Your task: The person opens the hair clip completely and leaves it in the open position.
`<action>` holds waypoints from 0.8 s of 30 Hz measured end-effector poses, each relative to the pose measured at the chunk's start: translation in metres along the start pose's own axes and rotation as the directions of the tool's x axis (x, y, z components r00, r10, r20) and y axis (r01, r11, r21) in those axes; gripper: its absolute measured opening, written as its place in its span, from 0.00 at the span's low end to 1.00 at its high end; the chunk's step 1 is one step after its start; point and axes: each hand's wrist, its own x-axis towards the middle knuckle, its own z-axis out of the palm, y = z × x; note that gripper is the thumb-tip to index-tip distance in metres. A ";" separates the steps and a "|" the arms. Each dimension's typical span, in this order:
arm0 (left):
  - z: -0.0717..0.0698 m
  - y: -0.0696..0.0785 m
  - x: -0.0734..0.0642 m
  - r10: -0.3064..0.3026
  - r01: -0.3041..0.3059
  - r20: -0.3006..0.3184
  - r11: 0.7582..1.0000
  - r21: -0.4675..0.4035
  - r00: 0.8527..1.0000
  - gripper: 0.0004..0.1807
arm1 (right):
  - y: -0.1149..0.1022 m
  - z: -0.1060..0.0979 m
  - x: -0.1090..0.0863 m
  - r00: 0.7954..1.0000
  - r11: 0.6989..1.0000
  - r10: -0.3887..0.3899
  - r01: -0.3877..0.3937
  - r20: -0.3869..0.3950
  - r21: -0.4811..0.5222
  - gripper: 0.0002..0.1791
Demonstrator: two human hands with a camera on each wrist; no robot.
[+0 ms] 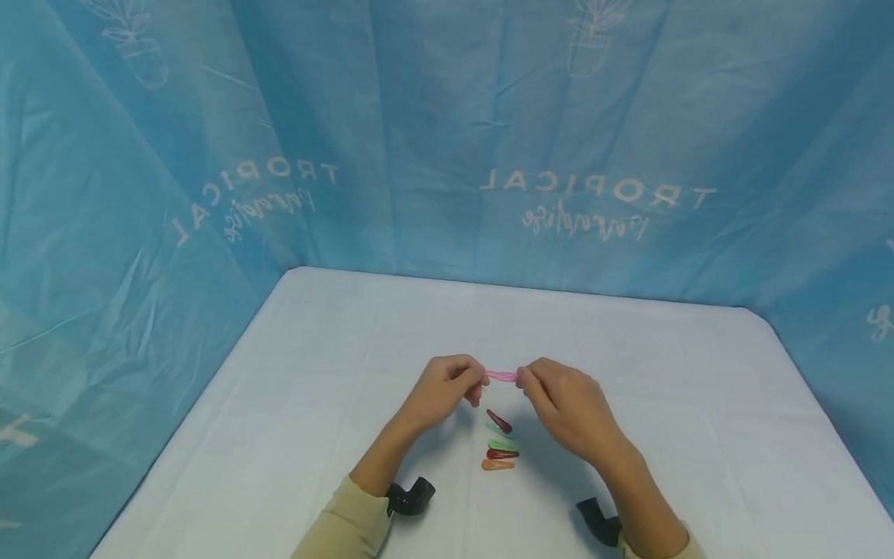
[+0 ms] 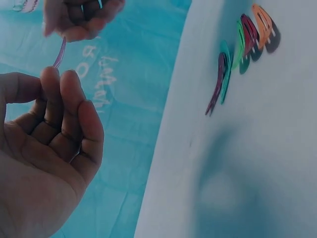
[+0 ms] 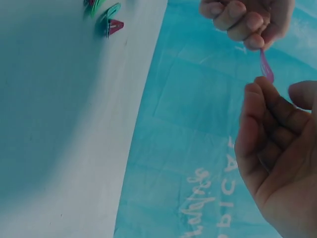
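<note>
Above the white table, a thin pink band (image 1: 501,376) in several strands stretches between my two hands. My left hand (image 1: 447,388) pinches one end between thumb and forefinger. Its other fingers curl loosely in the left wrist view. At the opposite end my right hand (image 1: 569,404) pinches the band between thumb and fingertips. Below the hands lies a short column of snap hair clips. It includes a dark red clip (image 1: 499,421) slanting over a teal clip (image 2: 226,74), then a green clip (image 1: 503,445), a second dark red clip (image 1: 503,454) and an orange clip (image 1: 498,465).
The white table (image 1: 335,326) extends around the hands on all sides. Blue printed curtains (image 1: 433,140) hang behind and beside it. A black wrist mount (image 1: 412,497) sits on the left forearm and another black mount (image 1: 598,522) on the right.
</note>
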 end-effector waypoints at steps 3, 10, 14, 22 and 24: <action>0.001 0.004 -0.001 0.006 -0.006 0.005 1.000 -0.011 1.000 0.11 | -0.001 0.002 0.001 0.999 0.995 0.034 -0.036 0.028 0.088 0.14; 0.002 0.001 -0.001 0.033 -0.033 0.014 0.998 -0.045 0.999 0.13 | -0.003 0.003 0.000 0.987 0.935 0.078 -0.120 0.138 0.333 0.18; 0.003 0.003 -0.002 0.022 -0.021 0.006 0.996 -0.084 1.000 0.13 | -0.002 0.003 -0.001 0.979 0.875 0.077 -0.156 0.187 0.459 0.19; 0.004 0.020 -0.005 0.011 -0.013 -0.020 0.996 -0.091 1.000 0.13 | -0.002 0.003 0.001 0.968 0.778 0.106 -0.224 0.228 0.587 0.23; 0.004 0.028 -0.008 0.013 -0.015 -0.024 0.995 -0.101 1.000 0.13 | -0.002 0.004 0.001 0.966 0.763 0.114 -0.235 0.233 0.601 0.23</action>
